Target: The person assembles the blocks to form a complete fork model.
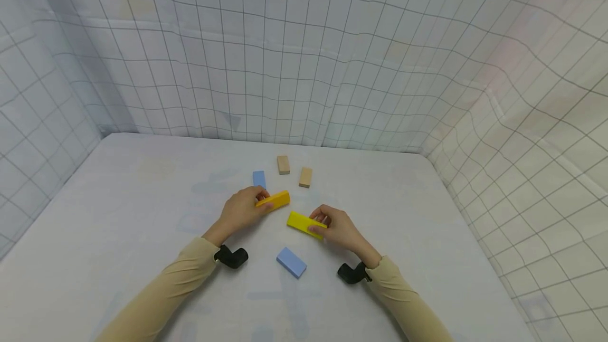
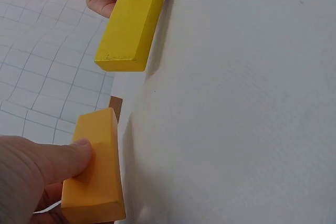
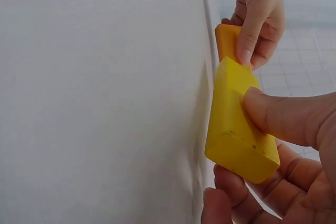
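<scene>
In the head view my left hand [image 1: 243,208] pinches an orange block [image 1: 279,200] between thumb and fingers. My right hand [image 1: 340,227] grips a yellow block [image 1: 300,221] the same way, a little nearer to me. The two long blocks are apart, their free ends angled toward each other. In the left wrist view the thumb presses the broad face of the orange block [image 2: 93,166]. The right wrist view shows worn dark marks on the near edge of the yellow block [image 3: 239,124]. A blue block [image 1: 292,262] lies on the table between my forearms.
Another blue block [image 1: 258,178] lies just beyond my left hand. Two plain wooden blocks, one at the back [image 1: 283,164] and one slightly right [image 1: 305,177], rest on the white table [image 1: 142,199]. Grid-patterned curtains [image 1: 285,67] surround the table's back and sides.
</scene>
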### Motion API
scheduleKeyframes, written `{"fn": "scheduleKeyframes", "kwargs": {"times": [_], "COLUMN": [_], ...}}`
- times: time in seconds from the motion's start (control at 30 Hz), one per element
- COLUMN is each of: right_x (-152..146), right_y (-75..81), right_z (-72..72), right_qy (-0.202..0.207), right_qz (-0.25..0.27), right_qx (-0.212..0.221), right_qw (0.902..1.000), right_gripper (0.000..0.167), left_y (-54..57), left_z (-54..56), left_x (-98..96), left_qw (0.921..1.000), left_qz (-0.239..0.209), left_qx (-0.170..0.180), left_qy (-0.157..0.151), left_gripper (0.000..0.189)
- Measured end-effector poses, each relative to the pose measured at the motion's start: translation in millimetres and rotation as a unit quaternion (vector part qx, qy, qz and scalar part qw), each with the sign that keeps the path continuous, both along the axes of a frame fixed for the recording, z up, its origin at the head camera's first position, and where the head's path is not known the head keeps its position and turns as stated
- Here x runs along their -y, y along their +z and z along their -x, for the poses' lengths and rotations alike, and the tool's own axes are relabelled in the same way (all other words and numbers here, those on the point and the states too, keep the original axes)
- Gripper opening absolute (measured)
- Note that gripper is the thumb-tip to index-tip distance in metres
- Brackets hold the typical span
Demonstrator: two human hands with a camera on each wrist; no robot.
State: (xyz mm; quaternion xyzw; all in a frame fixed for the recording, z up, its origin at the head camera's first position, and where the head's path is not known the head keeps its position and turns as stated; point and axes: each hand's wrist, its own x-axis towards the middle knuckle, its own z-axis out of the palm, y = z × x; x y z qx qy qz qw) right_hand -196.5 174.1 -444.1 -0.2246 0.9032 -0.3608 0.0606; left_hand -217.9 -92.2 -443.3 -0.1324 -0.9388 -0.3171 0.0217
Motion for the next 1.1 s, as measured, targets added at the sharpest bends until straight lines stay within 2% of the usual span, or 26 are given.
{"fn": "scheduleKeyframes", "kwargs": {"times": [0.17,0.33,0.6,0.77,0.87,1.03,1.1], "right_x": [-0.5,-0.9,-0.8,-0.3,0.1,-0.8,-1.6], "right_y": [0.2,0.0,1.7,0.8,0.7,-0.4,-1.0], "right_z": [0.5,0.6,-1.3,-2.2,-2.9,-2.2,-1.7], "right_qy": [0.000,0.004,0.015,0.012,0.003,-0.008,-0.011], "right_qz": [0.014,0.029,0.052,0.071,0.081,0.096,0.104], "right_qx": [-0.005,-0.004,-0.022,-0.033,-0.037,-0.045,-0.049], "right_qw": [0.9999,0.9996,0.9983,0.9968,0.9960,0.9943,0.9933], "right_gripper": [0.018,0.018,0.018,0.014,0.014,0.014,0.014], "left_y": [0.7,3.6,5.6,3.0,2.3,1.9,2.2], "left_z": [-0.7,-1.8,-1.7,0.0,0.1,-0.7,-1.3], "left_x": [-0.4,-0.5,0.8,0.7,-1.1,-3.8,-4.9], "left_qw": [0.9998,0.9994,0.9966,0.9869,0.9783,0.9641,0.9629], "left_qz": [-0.015,-0.035,-0.072,-0.141,-0.178,-0.221,-0.222], "left_qx": [0.006,0.009,0.040,0.078,0.105,0.146,0.152], "left_qy": [0.009,0.002,0.007,0.010,0.018,0.017,0.014], "left_gripper": [0.026,0.024,0.026,0.028,0.027,0.028,0.028]}}
